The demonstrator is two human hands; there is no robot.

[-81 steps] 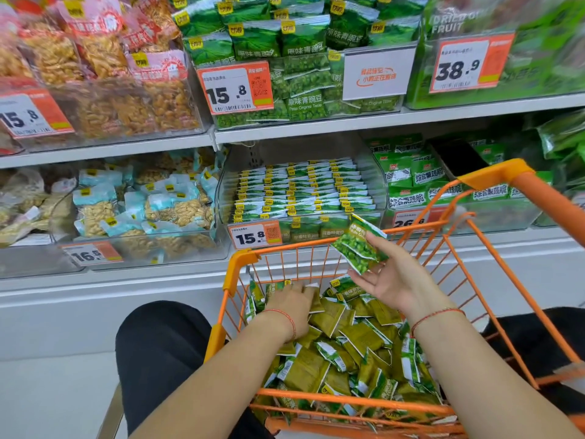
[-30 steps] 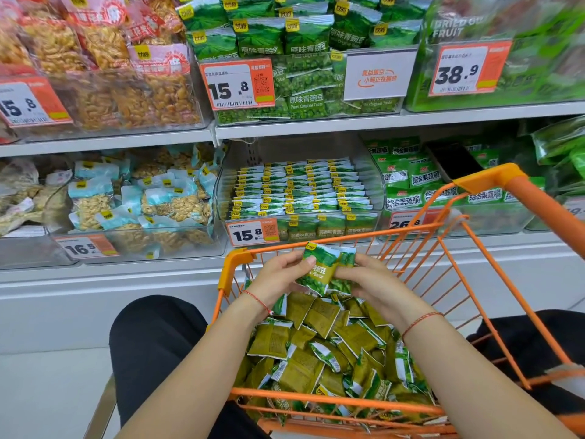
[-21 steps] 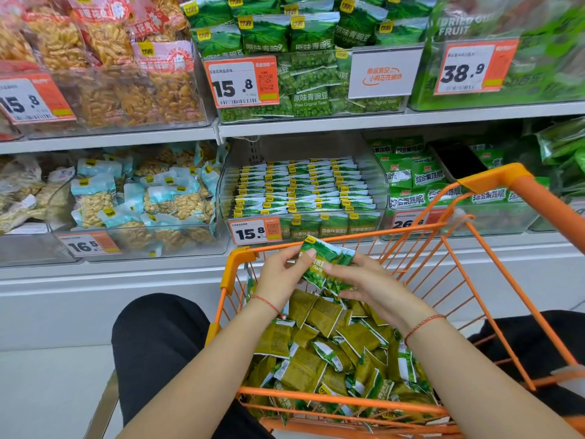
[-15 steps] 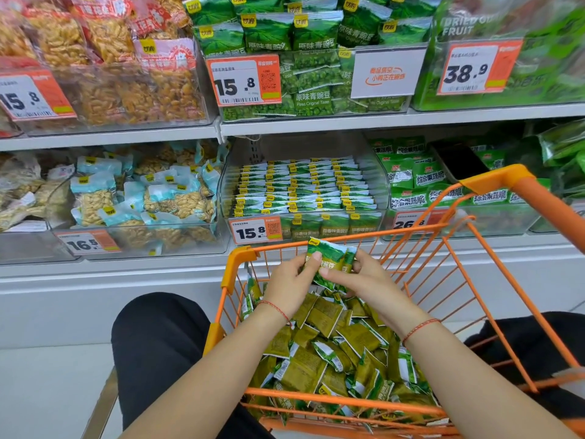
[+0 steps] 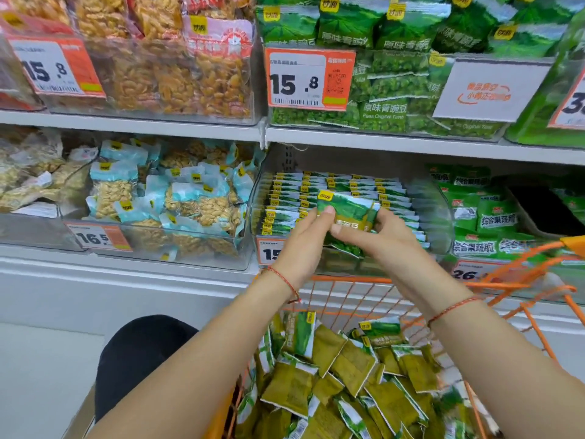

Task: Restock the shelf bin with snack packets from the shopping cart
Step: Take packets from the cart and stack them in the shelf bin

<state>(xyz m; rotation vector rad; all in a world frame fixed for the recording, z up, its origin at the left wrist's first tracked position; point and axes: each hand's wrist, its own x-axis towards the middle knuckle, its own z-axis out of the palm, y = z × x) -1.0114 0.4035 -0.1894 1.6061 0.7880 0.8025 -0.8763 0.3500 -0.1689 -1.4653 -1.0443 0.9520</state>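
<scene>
Both hands lift green snack packets from an orange shopping cart point(image 5: 512, 280) toward a clear shelf bin point(image 5: 438, 217).

The left hand point(image 5: 302, 245) and right hand point(image 5: 376, 239) each grasp the same small stack of snack packets point(image 5: 348, 210), held just in front of the bin's neat rows. Below the bin, the cart holds a loose heap of packets. Left of the bin sit bagged nuts point(image 5: 196, 204); above it, a grey shelf point(image 5: 411, 144) carries pea bags and a 15.8 price tag point(image 5: 308, 79).
</scene>
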